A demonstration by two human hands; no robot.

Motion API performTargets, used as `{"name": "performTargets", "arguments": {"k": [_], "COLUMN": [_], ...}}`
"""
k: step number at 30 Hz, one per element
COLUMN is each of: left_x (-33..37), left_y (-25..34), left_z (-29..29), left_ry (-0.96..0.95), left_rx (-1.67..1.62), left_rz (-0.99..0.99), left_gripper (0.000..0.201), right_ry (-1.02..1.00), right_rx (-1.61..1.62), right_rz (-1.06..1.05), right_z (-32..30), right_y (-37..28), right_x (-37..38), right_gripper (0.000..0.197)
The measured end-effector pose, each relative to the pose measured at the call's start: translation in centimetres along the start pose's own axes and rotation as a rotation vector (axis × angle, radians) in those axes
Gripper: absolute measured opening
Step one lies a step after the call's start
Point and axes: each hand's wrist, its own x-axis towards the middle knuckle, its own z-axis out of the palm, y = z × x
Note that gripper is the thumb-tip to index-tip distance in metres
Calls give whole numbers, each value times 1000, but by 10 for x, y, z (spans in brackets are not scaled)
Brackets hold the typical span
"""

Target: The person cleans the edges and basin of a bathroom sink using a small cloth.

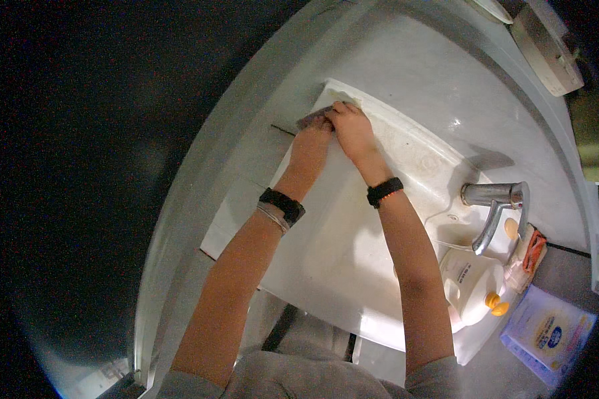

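Both hands meet at the far left corner of a white rectangular sink. Between them is a small dark grey-brown piece, cloth-like or sponge-like; its exact kind is unclear. My left hand is closed at this piece, with its fingertips partly hidden. My right hand bends its fingers over the piece's right end, close against the left fingers. A pale yellowish patch shows on the sink corner just beyond the right fingers. Dark bands circle both wrists.
A chrome faucet stands at the sink's right side. Nearer me sits a white jug with a yellow cap. Beside it lie an orange-and-white packet and a purple-and-white package. A pale box is at the far right.
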Motion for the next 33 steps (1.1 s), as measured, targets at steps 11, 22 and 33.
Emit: {"name": "performTargets", "arguments": {"k": [11,22,33], "left_x": [-27,43,46], "left_y": [54,-5,-4], "left_z": [1,-27,17], "left_ry": [-44,198,77], "left_rx": [-363,-190,-219], "left_rz": [94,-118,3], "left_gripper": [20,20,18], "right_ry": [-271,175,59], "right_rx": [18,-62,-163], "right_rz": [121,-269,-63], "right_z": [-66,-21,8], "right_y": [9,19,36], "right_x": [-60,45,16], "right_gripper": [23,17,23]}}
